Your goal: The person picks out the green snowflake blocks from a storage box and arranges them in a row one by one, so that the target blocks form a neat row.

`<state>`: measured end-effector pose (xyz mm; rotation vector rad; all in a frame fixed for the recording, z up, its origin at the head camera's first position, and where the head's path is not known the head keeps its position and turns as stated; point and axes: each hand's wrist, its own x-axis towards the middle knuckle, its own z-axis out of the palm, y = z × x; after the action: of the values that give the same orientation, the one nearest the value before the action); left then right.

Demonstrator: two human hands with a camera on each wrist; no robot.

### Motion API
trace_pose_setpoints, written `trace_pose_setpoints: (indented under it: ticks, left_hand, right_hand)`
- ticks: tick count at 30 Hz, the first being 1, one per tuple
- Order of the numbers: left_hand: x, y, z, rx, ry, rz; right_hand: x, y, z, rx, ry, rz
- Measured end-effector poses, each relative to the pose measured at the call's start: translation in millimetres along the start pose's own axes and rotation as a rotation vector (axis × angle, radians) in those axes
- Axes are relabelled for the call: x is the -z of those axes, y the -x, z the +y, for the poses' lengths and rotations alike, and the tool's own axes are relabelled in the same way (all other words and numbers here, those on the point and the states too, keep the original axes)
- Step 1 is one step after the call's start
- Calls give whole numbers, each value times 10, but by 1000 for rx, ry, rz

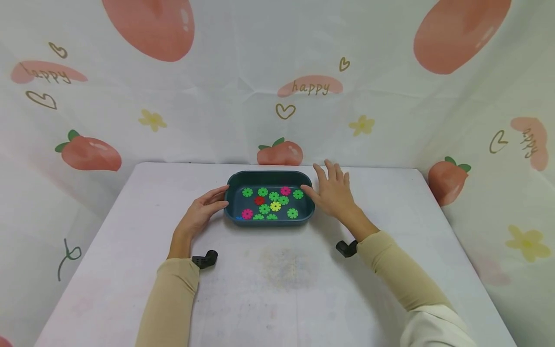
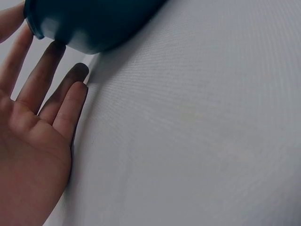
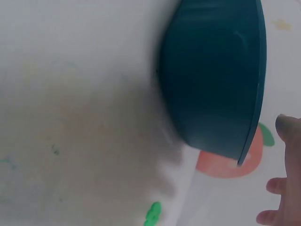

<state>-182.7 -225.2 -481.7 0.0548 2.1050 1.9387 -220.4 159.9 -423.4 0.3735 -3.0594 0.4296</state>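
A dark teal bin [image 1: 269, 223] with rounded corners sits toward the back of the table. Notched plastic building discs lie inside it: several green discs [image 1: 292, 213], pink ones, a red disc [image 1: 259, 200], a yellow disc [image 1: 275, 206] and a bit of blue. At the bin's left end, my left hand [image 1: 197, 217] touches the outer wall and rim with extended fingers [image 2: 42, 75] and thumb. My right hand [image 1: 336, 195] is spread beside the right end, its thumb close to the rim and the other fingers pointing away to the back, nothing in its grasp.
A green notched piece [image 3: 153, 214] shows low in the right wrist view, outside the bin. White cloth covers the table [image 1: 243, 299]. Behind and at both sides hangs a sheet [image 1: 234, 106] printed with fruit, hearts and flowers. Black wrist mounts [image 1: 205, 259] stick out from both sleeves.
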Motion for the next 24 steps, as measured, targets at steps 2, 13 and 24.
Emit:
trace_pose_setpoints:
  ticks: [2,13,24]
  left_hand:
    - [1,-5,2,4,2,6]
    - [-9,-24,-7,16,7,4]
    - [-2,-1,-18,11,-8,4]
  right_hand:
    - [7,-5,-34,21,12,-2]
    - [-54,3,-216,105,60,-54]
    - [-156,-37,-479,202,88,-98]
